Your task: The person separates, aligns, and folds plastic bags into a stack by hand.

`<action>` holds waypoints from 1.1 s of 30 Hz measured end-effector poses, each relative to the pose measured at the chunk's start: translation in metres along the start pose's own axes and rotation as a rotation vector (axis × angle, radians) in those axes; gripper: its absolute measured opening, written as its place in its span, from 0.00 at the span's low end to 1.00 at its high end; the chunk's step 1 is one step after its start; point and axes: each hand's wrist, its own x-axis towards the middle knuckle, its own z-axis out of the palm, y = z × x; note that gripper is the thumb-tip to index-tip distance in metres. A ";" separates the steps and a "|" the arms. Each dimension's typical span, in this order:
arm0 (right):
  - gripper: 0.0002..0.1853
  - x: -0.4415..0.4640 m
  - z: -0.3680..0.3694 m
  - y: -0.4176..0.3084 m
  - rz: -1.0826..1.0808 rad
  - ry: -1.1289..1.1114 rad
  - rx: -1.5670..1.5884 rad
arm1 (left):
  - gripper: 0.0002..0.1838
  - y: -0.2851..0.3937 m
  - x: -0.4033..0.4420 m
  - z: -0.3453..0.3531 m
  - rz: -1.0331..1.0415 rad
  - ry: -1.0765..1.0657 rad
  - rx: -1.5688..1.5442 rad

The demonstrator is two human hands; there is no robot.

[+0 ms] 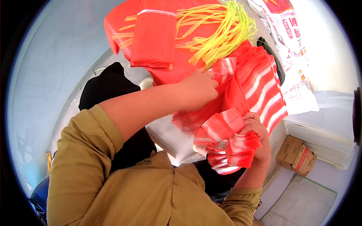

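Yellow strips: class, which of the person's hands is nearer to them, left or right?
Left. The left hand is just below the lower ends of the yellow strips; the right hand is farther off, gripping a red-and-white plastic bundle.

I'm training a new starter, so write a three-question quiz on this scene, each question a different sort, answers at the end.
1. True or false: the brown cardboard box is to the right of both hands.
2. Fill in: the right hand grips crinkled red plastic with ____ bands.
3. Which is nearer the left hand?
A) the brown cardboard box
B) the long yellow-green strips

Key: 1. True; 2. white; 3. B
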 end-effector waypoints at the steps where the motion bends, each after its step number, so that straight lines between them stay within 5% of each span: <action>1: 0.21 -0.001 -0.001 0.003 -0.010 -0.008 0.008 | 0.08 0.001 -0.002 0.002 0.035 0.006 0.022; 6: 0.25 -0.001 -0.003 0.006 -0.062 -0.039 -0.006 | 0.16 0.007 -0.023 -0.005 0.130 -0.074 -0.042; 12: 0.24 -0.001 -0.003 0.002 -0.063 -0.038 -0.025 | 0.20 0.008 -0.032 0.008 0.202 0.099 -0.163; 21: 0.16 0.001 0.001 -0.009 -0.039 -0.034 -0.050 | 0.14 0.025 -0.031 -0.032 0.058 -0.640 -0.388; 27: 0.14 0.034 0.043 -0.050 -0.146 -0.167 -0.443 | 0.18 0.022 -0.048 -0.018 0.103 -0.715 -0.466; 33: 0.20 0.052 0.071 -0.047 -0.232 -0.243 -0.480 | 0.22 0.011 -0.049 -0.027 0.004 -0.859 -0.188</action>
